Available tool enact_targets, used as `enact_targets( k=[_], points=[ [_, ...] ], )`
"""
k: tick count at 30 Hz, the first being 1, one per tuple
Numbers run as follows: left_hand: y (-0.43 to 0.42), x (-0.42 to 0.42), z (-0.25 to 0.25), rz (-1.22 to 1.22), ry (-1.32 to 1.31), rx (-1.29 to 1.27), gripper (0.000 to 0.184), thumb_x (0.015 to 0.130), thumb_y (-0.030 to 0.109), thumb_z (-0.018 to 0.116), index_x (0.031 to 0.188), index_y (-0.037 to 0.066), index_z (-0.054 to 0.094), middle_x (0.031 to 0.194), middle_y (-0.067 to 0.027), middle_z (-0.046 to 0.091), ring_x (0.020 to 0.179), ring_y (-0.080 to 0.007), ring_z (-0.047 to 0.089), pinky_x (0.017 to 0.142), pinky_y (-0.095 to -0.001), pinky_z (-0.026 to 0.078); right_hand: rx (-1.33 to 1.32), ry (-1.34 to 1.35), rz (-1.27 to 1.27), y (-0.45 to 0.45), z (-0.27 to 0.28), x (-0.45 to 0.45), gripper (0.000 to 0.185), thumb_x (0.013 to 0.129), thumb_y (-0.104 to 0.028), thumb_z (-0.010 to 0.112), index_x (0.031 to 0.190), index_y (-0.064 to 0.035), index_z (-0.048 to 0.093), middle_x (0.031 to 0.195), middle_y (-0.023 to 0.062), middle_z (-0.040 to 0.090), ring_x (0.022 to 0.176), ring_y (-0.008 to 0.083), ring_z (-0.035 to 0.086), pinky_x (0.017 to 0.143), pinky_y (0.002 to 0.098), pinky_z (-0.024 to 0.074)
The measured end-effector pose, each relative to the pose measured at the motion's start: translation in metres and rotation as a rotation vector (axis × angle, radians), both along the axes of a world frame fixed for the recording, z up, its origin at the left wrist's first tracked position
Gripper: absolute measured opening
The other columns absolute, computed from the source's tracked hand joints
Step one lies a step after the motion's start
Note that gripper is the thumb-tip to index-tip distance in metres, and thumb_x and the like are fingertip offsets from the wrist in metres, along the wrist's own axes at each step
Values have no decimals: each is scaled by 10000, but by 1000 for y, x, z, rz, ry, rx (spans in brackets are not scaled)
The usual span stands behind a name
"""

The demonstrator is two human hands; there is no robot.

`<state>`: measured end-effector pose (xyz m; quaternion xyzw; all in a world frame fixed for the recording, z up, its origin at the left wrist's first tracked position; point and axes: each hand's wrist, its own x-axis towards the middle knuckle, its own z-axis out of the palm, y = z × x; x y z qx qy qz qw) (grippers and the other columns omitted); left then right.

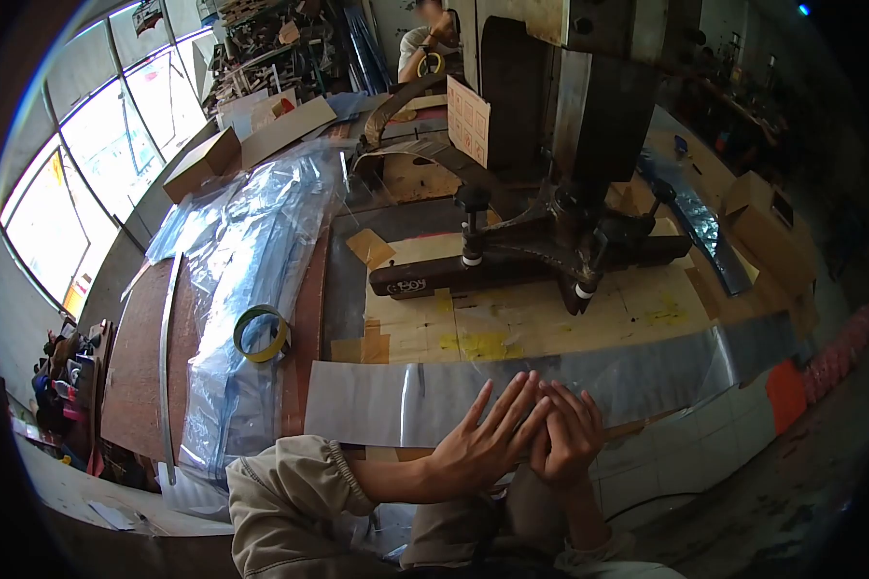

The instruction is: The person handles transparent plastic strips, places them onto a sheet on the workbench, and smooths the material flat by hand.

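Observation:
My left hand (483, 439) reaches in from the left with its fingers stretched out. Its fingertips lie over the front part of a long, shiny grey metal strip (367, 396). Close against it, my right hand (567, 444) has its fingers extended and slightly bent, and the two hands touch. I see nothing held in either one; the palms are hidden. The strip runs across the front of the bench, below a pale board (541, 323) with yellow tape patches. Above that board is a dark press bar (531, 270).
Clear plastic film (251, 222) covers stacked sheets on the left, with a tape roll (262, 334) on top. A heavy press column (599, 116) stands behind the bar. Cardboard (768, 232) lies at right. Another person (425, 43) is at the back.

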<state>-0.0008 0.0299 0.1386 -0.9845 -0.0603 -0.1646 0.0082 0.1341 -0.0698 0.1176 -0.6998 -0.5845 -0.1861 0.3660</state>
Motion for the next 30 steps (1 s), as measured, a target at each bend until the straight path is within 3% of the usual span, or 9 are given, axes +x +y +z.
enact_targets(
  k=[3, 7, 11, 14, 30],
  points=[
    [0, 0, -2, -23, -15, -90, 700, 869, 213, 481, 1483, -36, 252, 1536, -269, 258, 1445, -372, 253, 1150, -522, 206, 11, -18, -13, 1, 1, 0, 231, 870, -114, 492, 971, 7, 660, 1151, 117, 679, 1119, 266, 634, 1002, 463, 418],
    [3, -1, 4, -69, 2, -106, 727, 863, 253, 526, 1471, -44, 259, 1534, -272, 254, 1445, -361, 255, 1134, -529, 250, 14, -21, -22, 0, -2, 0, 231, 874, -117, 485, 958, 3, 664, 1151, 120, 679, 1122, 264, 632, 999, 458, 422],
    [5, -2, 6, -104, 26, -109, 679, 878, 217, 489, 1452, -77, 275, 1537, -262, 248, 1449, -341, 246, 1154, -469, 261, 26, -31, -29, 1, -3, 0, 231, 873, -117, 483, 948, 1, 667, 1143, 122, 682, 1117, 265, 634, 989, 454, 430],
    [5, -1, 2, -109, 3, -155, 701, 822, 124, 466, 1451, -101, 252, 1552, -257, 212, 1460, -320, 222, 1182, -427, 221, 22, -31, -20, 1, -3, 0, 232, 873, -119, 482, 943, 2, 668, 1145, 122, 682, 1111, 269, 637, 985, 457, 433],
    [5, -1, 1, -121, -11, -138, 686, 826, 113, 465, 1434, -130, 259, 1532, -289, 229, 1448, -343, 241, 1177, -430, 239, 12, -39, -28, 1, -3, 0, 280, 876, -134, 468, 1004, 10, 671, 1135, 127, 686, 1100, 274, 642, 996, 447, 421]
  ],
)
